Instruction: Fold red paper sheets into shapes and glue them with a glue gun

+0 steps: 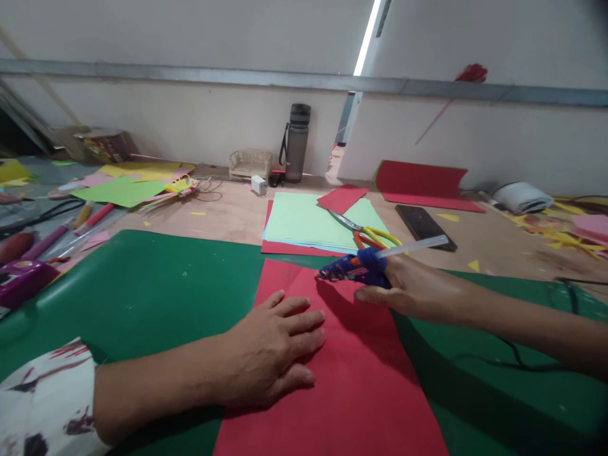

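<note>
A large red paper sheet (351, 392) lies on the green mat (180, 291) before me. My left hand (280, 348) rests flat on its left part, fingers spread slightly and pointing right. In my right hand (403, 288) is a blue glue gun (358, 267), with a translucent glue stick (418, 245) jutting from its back end. The gun's nozzle points left, at or just above the sheet near its far edge; I cannot tell whether it touches. My right fingers wrap the handle, mostly hidden from view.
Behind the sheet lie pale green papers (304, 218), scissors (349, 221) with yellow handles and a phone (425, 226). A bottle (297, 145) stands by the wall. Folded red card (422, 183) is at back right. Markers and a purple tool (26, 278) crowd the left. A cord (517, 358) trails right.
</note>
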`<state>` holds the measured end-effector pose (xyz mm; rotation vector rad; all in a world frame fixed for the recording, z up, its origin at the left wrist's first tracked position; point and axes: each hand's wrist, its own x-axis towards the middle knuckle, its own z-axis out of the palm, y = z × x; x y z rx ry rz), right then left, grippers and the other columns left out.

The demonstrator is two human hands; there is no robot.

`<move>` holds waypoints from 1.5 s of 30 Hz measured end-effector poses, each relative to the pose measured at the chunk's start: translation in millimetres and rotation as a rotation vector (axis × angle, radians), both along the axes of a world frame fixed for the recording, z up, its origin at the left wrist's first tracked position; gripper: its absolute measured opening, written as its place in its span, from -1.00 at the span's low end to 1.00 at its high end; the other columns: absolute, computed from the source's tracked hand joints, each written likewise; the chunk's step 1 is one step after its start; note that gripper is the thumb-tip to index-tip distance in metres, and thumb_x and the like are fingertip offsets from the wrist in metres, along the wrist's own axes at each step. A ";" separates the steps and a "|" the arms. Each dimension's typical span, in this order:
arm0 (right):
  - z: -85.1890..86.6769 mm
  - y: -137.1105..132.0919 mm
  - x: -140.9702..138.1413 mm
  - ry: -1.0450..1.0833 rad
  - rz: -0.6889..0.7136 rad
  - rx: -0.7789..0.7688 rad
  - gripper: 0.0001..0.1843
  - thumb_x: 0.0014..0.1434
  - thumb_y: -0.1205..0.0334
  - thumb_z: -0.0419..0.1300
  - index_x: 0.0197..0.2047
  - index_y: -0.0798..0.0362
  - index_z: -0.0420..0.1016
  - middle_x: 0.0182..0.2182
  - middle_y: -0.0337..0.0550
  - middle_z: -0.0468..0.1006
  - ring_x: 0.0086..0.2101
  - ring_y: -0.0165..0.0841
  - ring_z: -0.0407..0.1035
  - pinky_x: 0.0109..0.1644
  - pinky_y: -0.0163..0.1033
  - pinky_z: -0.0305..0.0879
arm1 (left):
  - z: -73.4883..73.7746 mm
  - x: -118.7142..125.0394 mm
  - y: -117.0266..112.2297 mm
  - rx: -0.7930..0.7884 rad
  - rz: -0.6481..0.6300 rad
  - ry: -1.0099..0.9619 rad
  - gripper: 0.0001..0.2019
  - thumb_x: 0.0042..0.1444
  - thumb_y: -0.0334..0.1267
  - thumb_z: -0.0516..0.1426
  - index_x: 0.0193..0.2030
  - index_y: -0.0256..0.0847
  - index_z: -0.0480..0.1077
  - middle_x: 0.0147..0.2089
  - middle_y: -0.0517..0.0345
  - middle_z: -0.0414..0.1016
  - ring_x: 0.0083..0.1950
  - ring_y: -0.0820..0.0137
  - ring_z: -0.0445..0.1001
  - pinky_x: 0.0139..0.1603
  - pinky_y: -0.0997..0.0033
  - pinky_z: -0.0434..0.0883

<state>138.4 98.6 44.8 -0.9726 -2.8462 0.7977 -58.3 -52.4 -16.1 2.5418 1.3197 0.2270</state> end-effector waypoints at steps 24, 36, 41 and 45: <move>-0.3 0.9 -1.0 -0.072 -0.033 -0.024 -0.78 0.02 0.04 0.22 -0.38 0.03 0.49 -0.65 -0.32 0.23 -0.62 -0.47 0.02 -0.55 -0.30 -0.09 | -0.4 0.3 -0.9 0.024 -0.004 -0.011 -0.60 0.27 -0.05 -0.01 0.17 -0.18 0.24 0.27 0.04 0.24 0.23 0.05 0.17 0.19 -0.13 0.12; -1.2 0.1 -0.2 -0.102 -0.050 -0.004 -0.75 0.04 0.02 0.20 -0.41 0.04 0.46 -0.67 -0.36 0.14 -0.62 -0.47 -0.03 -0.55 -0.31 -0.10 | 0.2 -0.6 -1.1 0.010 0.001 -0.008 -0.58 0.26 -0.04 -0.01 0.18 -0.18 0.23 0.28 0.02 0.23 0.24 0.04 0.16 0.18 -0.14 0.13; 1.8 -1.1 -3.4 -0.136 -0.016 -0.024 -0.77 0.06 0.03 0.16 -0.36 0.02 0.46 -0.64 -0.34 0.15 -0.61 -0.46 -0.03 -0.57 -0.30 -0.13 | 0.7 0.2 -0.7 0.034 -0.001 -0.025 -0.60 0.26 -0.06 0.00 0.17 -0.17 0.24 0.25 0.02 0.26 0.21 0.06 0.20 0.17 -0.11 0.15; 1.1 0.0 -3.8 -0.105 -0.032 -0.002 -0.78 0.05 0.05 0.18 -0.39 0.03 0.46 -0.68 -0.35 0.11 -0.64 -0.48 -0.05 -0.58 -0.29 -0.15 | 0.2 0.1 -0.2 0.029 0.001 -0.031 -0.59 0.26 -0.04 -0.01 0.17 -0.17 0.24 0.26 0.01 0.26 0.22 0.04 0.18 0.17 -0.12 0.15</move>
